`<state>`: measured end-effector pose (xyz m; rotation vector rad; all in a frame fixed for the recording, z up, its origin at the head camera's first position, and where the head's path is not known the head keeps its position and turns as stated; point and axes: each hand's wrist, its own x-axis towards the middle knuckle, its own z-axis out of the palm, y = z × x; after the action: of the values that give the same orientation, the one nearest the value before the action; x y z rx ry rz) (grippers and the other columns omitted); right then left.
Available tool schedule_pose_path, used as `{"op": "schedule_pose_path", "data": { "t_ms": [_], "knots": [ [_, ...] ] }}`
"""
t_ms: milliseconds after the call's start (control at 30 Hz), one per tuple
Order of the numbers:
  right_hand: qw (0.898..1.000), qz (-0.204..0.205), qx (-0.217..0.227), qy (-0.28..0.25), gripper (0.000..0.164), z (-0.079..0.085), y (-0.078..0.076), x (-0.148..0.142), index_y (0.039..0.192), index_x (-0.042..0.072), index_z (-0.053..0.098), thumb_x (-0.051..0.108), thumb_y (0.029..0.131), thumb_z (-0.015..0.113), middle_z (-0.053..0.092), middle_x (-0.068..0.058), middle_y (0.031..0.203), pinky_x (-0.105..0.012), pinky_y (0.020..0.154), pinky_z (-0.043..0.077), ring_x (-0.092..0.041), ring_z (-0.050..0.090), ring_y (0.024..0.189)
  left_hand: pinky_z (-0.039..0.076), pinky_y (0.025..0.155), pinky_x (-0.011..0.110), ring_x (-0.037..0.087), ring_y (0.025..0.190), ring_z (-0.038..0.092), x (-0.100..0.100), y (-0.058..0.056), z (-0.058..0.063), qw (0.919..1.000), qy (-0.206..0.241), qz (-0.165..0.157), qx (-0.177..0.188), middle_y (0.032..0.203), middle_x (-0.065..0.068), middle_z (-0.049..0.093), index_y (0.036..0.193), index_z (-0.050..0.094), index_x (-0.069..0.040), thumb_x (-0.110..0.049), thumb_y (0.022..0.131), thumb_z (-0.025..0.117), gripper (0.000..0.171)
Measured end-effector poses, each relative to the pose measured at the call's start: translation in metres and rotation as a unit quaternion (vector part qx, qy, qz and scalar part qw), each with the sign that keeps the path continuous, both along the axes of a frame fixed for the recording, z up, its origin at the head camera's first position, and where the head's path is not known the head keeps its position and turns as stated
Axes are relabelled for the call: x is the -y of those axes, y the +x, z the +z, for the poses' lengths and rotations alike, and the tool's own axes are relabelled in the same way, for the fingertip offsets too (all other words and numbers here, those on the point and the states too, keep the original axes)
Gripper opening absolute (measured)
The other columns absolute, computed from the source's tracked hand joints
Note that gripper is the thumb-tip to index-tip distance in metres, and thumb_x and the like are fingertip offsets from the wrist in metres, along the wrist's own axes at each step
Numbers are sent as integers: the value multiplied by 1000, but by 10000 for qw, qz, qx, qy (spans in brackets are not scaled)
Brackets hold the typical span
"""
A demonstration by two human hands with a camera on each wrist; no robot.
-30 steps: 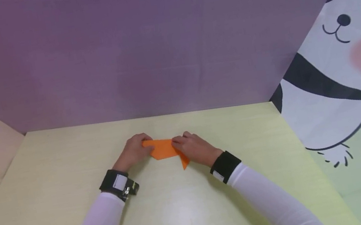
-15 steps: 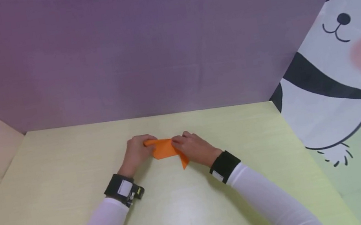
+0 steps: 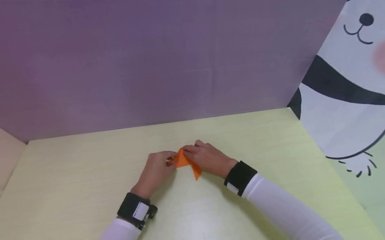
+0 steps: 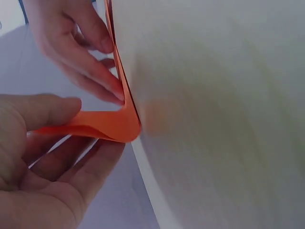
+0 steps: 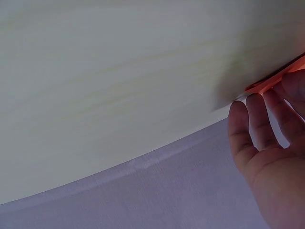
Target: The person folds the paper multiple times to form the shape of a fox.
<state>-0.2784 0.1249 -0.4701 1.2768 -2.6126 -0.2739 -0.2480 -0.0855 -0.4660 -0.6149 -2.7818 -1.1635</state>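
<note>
A folded sheet of orange paper lies towards the far side of the table, a pointed tail of it sticking out towards me. My left hand pinches its left end between thumb and fingers. In the left wrist view that end of the paper stands up off the table in a rounded bend. My right hand presses the other part flat, fingertips on the paper and covering much of it. The right wrist view shows the right fingers at the table surface, beside a strip of orange paper.
The pale wooden table meets a purple wall covering at its far edge. A panda picture covers the right side wall. Both forearms wear black wrist bands over white sleeves.
My left hand has moved to the right, lifting and bending the paper's left end over towards the right hand. The right hand has stayed in place on the paper.
</note>
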Motion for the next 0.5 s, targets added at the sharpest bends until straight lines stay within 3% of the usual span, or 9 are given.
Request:
{"op": "schedule_pose_path", "data": {
  "t_ms": [167, 367, 500],
  "knots": [
    [9999, 78, -20, -132, 40, 0, 0, -1, 131, 13, 59, 10, 91, 65, 58, -1, 135, -24, 69, 52, -20, 55, 94, 47, 71, 29, 17, 76, 55, -7, 4, 1, 9971, -541, -429, -322, 86, 3, 66, 96, 70, -5, 7, 76, 68, 23],
    [9999, 7, 110, -58, 45, 2, 1, -2, 135, 16, 57, 9, 91, 65, 55, 1, 138, -25, 71, 52, -21, 55, 96, 46, 77, 32, 17, 77, 56, -13, 6, -3, 9821, -1334, -741, -1104, 90, 5, 70, 91, 72, -6, 2, 76, 70, 17],
    [9999, -19, 138, 29, 47, 2, 1, -2, 136, 15, 55, 8, 91, 65, 54, 0, 140, -25, 73, 53, -21, 54, 97, 45, 80, 33, 22, 83, 56, -15, 9, -3, 9769, -1638, -807, -1111, 96, 7, 69, 90, 72, -6, 0, 77, 70, 15]
  ]
}}
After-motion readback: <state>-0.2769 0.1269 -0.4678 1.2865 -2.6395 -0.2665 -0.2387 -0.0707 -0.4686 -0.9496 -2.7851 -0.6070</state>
